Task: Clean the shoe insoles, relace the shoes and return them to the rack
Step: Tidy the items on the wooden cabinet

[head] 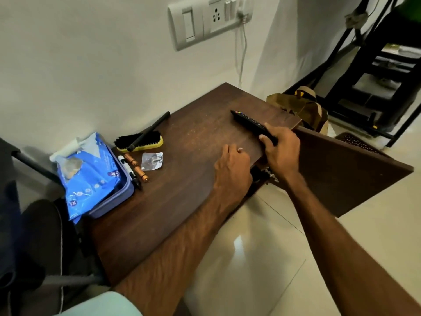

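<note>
I see the right hand (279, 149) closed around the near end of a black remote control (249, 124), which points to about 10 o'clock over the far right corner of the desk (182, 201). The left hand (232, 169) lies palm down on the desk just beside it, at 8 o'clock from the right hand. Its fingers are loosely bent and hold nothing. Under both hands a cabinet door (341, 176) stands open to the right.

The shoe rack (373, 65) is well apart from the hands, at about 1 o'clock from the right hand, on the floor by the wall. On one of its shelves I can see a pale shoe (387, 82), but it is blurred. A brown paper bag (303, 106) stands between the desk and the rack.

The shoe brush (141, 142) lies at 9 o'clock from the left hand, near the wall, with a black rod (149, 131) across it. At 8 o'clock from the brush, a blue pack of wipes (88, 169) lies in a purple tray (120, 192). A marker (129, 171) lies just beside the tray.
</note>
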